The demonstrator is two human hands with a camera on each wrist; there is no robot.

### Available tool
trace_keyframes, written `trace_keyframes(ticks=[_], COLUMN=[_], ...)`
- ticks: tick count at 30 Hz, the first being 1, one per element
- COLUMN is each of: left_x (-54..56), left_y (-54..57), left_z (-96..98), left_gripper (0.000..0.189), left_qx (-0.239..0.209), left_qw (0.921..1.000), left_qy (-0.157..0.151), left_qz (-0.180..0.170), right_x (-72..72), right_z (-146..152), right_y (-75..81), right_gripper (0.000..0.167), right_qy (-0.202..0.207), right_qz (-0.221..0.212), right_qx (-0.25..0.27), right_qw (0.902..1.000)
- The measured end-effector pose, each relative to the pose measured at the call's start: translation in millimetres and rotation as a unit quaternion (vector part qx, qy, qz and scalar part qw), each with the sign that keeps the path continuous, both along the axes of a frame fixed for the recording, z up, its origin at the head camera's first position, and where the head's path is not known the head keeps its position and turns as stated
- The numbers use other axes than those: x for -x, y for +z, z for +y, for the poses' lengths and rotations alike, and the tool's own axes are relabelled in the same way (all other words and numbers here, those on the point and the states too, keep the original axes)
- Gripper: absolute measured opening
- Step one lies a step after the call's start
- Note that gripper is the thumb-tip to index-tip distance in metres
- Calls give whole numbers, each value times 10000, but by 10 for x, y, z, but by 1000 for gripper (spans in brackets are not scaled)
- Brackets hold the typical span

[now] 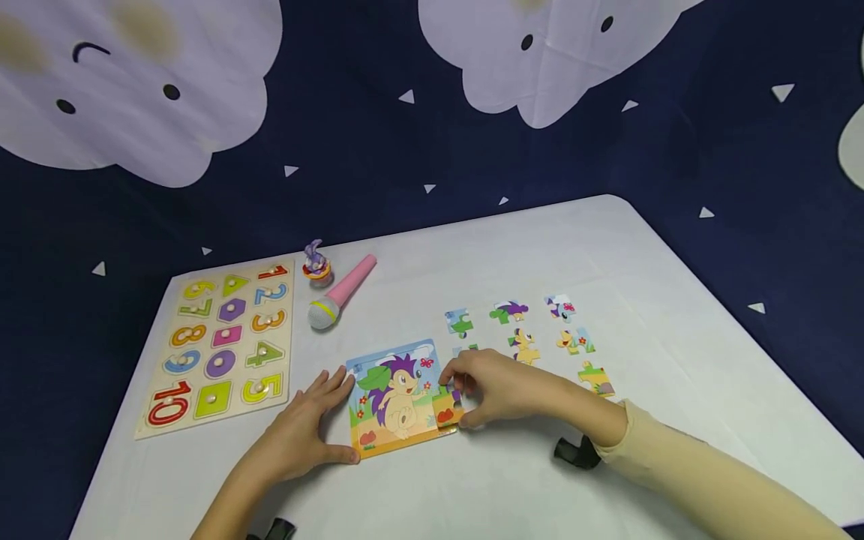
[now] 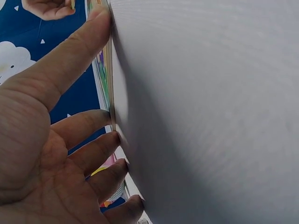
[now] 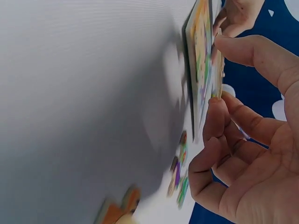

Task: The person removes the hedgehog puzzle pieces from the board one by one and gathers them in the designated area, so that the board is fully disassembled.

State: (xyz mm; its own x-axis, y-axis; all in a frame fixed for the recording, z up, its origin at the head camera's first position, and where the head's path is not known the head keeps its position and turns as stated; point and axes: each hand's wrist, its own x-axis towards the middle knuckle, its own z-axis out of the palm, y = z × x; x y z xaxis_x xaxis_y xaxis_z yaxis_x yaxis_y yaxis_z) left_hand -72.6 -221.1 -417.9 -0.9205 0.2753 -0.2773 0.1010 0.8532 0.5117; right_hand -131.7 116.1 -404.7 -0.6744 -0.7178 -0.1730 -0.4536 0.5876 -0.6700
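A square puzzle board (image 1: 393, 394) with a purple-haired hedgehog picture lies at the middle front of the table. My left hand (image 1: 304, 424) rests along its left side, the thumb at the near corner and the index finger at the far one, fingers spread and nearly straight. My right hand (image 1: 499, 382) pinches a puzzle piece (image 1: 447, 415) by its edges over the board's lower right corner. Seen edge-on in the right wrist view, the puzzle piece (image 3: 219, 70) sits between thumb and fingertips, just above the board.
Several loose puzzle pieces (image 1: 523, 346) are spread right of the board, one partly behind the right hand. To the left lies a wooden number and shape board (image 1: 226, 322). A pink toy microphone (image 1: 351, 283) and a purple bunny figure (image 1: 316, 262) are near the back edge.
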Motion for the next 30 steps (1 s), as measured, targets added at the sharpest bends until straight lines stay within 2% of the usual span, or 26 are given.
trace_keyframes(ticks=[8,15,30], left_x=[-3,3,3], left_y=[-3,-8,0], left_z=[-13,3,9], left_gripper=[117,117,116], left_qx=[4,-13,-42], left_qw=[10000,10000,9999], left_qy=[-5,16,5], left_qz=[-72,-65,-95], right_x=[3,-18,-34], right_z=[218,363,460], right_y=[-27,-32,-97], right_gripper=[49,49,49], right_qy=[25,-119,-48], right_qz=[155,377,611], right_qx=[-77,-174,-165], right_qw=[9998,9991,9980])
